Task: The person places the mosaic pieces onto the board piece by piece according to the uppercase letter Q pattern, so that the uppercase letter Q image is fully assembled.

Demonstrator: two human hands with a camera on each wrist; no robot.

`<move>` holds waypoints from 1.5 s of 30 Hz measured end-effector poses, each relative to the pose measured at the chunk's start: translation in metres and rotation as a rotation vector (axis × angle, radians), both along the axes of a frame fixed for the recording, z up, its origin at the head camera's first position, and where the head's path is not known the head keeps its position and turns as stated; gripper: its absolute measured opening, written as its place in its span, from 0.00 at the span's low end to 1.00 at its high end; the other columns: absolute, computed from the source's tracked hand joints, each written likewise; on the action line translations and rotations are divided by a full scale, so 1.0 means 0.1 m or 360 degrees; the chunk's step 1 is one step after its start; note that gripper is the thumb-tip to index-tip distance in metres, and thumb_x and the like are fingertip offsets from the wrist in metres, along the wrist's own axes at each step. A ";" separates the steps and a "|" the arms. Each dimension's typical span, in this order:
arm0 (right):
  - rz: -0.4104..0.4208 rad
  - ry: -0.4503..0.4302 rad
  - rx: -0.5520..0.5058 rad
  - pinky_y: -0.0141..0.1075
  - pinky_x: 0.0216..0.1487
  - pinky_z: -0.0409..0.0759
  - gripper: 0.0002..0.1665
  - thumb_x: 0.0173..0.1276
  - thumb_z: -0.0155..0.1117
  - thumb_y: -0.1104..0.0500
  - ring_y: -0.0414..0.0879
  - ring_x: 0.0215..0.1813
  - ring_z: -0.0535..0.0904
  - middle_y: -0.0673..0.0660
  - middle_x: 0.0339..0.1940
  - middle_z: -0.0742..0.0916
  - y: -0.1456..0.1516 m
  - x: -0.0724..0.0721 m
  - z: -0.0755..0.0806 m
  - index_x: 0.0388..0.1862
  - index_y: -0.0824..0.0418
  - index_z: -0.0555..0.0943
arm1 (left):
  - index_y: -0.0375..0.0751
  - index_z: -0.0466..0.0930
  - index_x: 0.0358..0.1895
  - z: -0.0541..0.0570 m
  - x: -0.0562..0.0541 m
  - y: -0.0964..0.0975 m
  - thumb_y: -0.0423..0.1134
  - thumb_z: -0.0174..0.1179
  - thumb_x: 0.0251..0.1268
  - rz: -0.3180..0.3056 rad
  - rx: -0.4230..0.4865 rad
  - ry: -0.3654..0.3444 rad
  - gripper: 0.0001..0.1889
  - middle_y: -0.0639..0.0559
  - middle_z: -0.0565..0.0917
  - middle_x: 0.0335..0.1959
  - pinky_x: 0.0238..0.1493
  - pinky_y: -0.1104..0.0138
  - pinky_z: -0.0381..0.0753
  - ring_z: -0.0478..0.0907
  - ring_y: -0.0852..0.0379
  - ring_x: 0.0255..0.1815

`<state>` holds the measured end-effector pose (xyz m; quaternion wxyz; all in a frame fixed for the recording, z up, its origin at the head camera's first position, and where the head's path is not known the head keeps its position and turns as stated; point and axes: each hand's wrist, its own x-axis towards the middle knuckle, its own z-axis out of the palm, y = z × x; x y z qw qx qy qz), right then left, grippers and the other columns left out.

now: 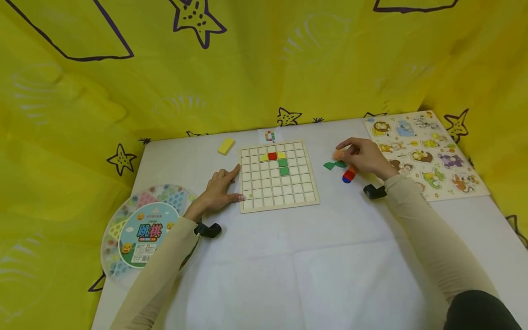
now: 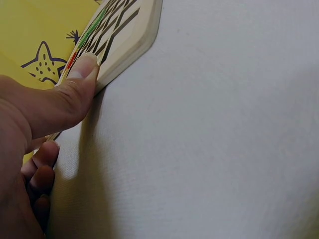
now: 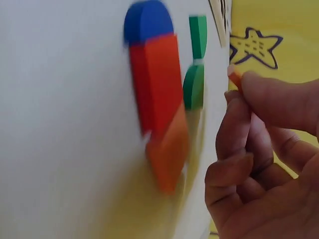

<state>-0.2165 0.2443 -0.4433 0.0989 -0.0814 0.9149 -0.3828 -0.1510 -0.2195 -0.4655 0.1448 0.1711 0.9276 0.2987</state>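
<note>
- The round game box (image 1: 144,236) lies flat at the left of the surface (image 1: 288,266), partly under the left forearm; it seems set aside.
- The left hand (image 1: 218,190) has thumb and forefinger spread against the left edge of the gridded board (image 1: 267,192), the thumb at its near corner, presumably so it does not slide.
- Above this hand, apart from the board, lies a yellow block (image 1: 226,146), out of the way.
- Just beyond the board's far edge sits a small picture card (image 1: 270,136), well placed for looking at; its coloured pattern suggests a guide.
- On the board, a red square (image 1: 272,156) sits between two yellow pieces, with two green squares running down below the right-hand one.
- Right of the board, two green curved pieces (image 1: 329,165) lie loose, near to hand.
- The right hand (image 1: 363,156) pinches an orange piece (image 1: 339,155) between thumb and fingertip, leaving part free. Below it lie a blue piece (image 3: 148,22), a red block (image 3: 162,84) and another orange piece (image 3: 169,152).
- The animal puzzle (image 1: 438,167) lies farthest right, beyond that hand and apparently unused.
</note>
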 end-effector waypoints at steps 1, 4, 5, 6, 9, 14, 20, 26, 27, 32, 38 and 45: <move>0.0015 0.0017 -0.0018 0.38 0.37 0.75 0.16 0.78 0.66 0.59 0.51 0.38 0.77 0.61 0.40 0.86 -0.03 0.00 0.00 0.60 0.61 0.85 | 0.41 0.48 0.87 0.00 0.00 0.00 0.46 0.74 0.67 -0.0003 0.0005 0.0001 0.53 0.44 0.71 0.51 0.54 0.56 0.54 0.60 0.46 0.49; 0.0064 0.0033 -0.0073 0.36 0.36 0.75 0.17 0.77 0.65 0.62 0.50 0.36 0.76 0.60 0.38 0.85 -0.12 0.00 -0.01 0.63 0.61 0.83 | 0.41 0.48 0.87 -0.01 0.00 0.00 0.46 0.74 0.67 -0.0003 0.0023 -0.0003 0.53 0.44 0.70 0.51 0.54 0.56 0.53 0.59 0.47 0.49; 0.0078 0.0031 -0.0089 0.36 0.37 0.74 0.18 0.77 0.65 0.62 0.50 0.37 0.76 0.59 0.37 0.85 -0.15 0.00 -0.01 0.64 0.60 0.83 | 0.41 0.48 0.87 -0.01 0.00 0.00 0.46 0.74 0.67 -0.0003 0.0022 -0.0004 0.53 0.44 0.70 0.51 0.54 0.56 0.53 0.59 0.47 0.49; 0.0088 0.0027 -0.0099 0.36 0.37 0.74 0.19 0.78 0.64 0.62 0.50 0.37 0.76 0.59 0.37 0.84 -0.18 -0.01 -0.01 0.65 0.60 0.82 | 0.41 0.48 0.87 -0.01 0.00 0.00 0.46 0.75 0.67 -0.0003 0.0019 -0.0004 0.54 0.44 0.70 0.51 0.54 0.56 0.54 0.59 0.47 0.49; 0.0106 0.0018 -0.0116 0.38 0.39 0.74 0.18 0.79 0.63 0.61 0.51 0.38 0.75 0.58 0.37 0.84 -0.28 -0.02 -0.01 0.65 0.58 0.83 | 0.42 0.48 0.87 -0.01 0.00 0.01 0.47 0.75 0.66 -0.0003 0.0005 -0.0008 0.54 0.44 0.71 0.51 0.54 0.56 0.54 0.60 0.46 0.50; 0.0118 0.0040 -0.0110 0.39 0.43 0.73 0.15 0.78 0.64 0.61 0.50 0.40 0.77 0.59 0.39 0.86 -0.42 -0.04 -0.02 0.60 0.58 0.86 | 0.42 0.48 0.87 0.02 0.00 0.01 0.47 0.75 0.67 0.0002 -0.0004 -0.0017 0.54 0.43 0.71 0.52 0.55 0.56 0.55 0.60 0.46 0.51; 0.0135 0.0066 -0.0178 0.32 0.43 0.75 0.15 0.75 0.70 0.63 0.48 0.42 0.82 0.63 0.44 0.89 -0.58 -0.07 -0.08 0.58 0.62 0.85 | 0.42 0.49 0.87 0.02 0.00 0.01 0.47 0.75 0.67 0.0005 -0.0003 -0.0006 0.53 0.44 0.71 0.51 0.55 0.56 0.54 0.60 0.47 0.50; 0.0168 0.0039 -0.0248 0.30 0.47 0.76 0.19 0.74 0.73 0.62 0.53 0.48 0.86 0.64 0.48 0.91 -0.78 -0.09 -0.08 0.61 0.63 0.84 | 0.41 0.49 0.87 0.03 0.00 0.01 0.47 0.74 0.67 0.0007 -0.0003 0.0001 0.53 0.44 0.71 0.51 0.53 0.57 0.54 0.60 0.47 0.49; 0.0172 0.0033 -0.0260 0.30 0.48 0.76 0.19 0.73 0.73 0.62 0.53 0.49 0.86 0.64 0.48 0.91 -0.82 -0.10 -0.08 0.61 0.63 0.84 | 0.41 0.50 0.87 0.03 0.00 0.01 0.47 0.75 0.67 0.0006 -0.0005 0.0006 0.53 0.44 0.71 0.50 0.53 0.57 0.55 0.60 0.47 0.49; 0.0189 0.0013 -0.0305 0.35 0.53 0.76 0.19 0.73 0.73 0.61 0.52 0.49 0.87 0.63 0.47 0.91 -1.00 -0.10 -0.05 0.61 0.63 0.85 | 0.42 0.49 0.87 0.02 0.00 0.01 0.47 0.75 0.67 0.0007 -0.0008 -0.0007 0.54 0.45 0.71 0.50 0.53 0.57 0.54 0.60 0.47 0.49; 0.0232 0.0002 -0.0330 0.39 0.56 0.79 0.18 0.73 0.73 0.61 0.52 0.49 0.84 0.62 0.49 0.89 -1.20 -0.10 -0.05 0.60 0.64 0.85 | 0.42 0.49 0.87 0.02 -0.01 0.01 0.48 0.75 0.66 0.0005 -0.0023 0.0003 0.54 0.45 0.71 0.50 0.53 0.58 0.55 0.60 0.47 0.49; 0.0290 0.0024 -0.0360 0.36 0.52 0.78 0.18 0.70 0.77 0.58 0.50 0.45 0.83 0.60 0.48 0.89 -1.42 -0.13 -0.10 0.56 0.63 0.87 | 0.40 0.49 0.87 0.02 -0.01 0.01 0.47 0.75 0.67 0.0004 -0.0028 0.0011 0.53 0.44 0.71 0.50 0.52 0.58 0.55 0.60 0.47 0.49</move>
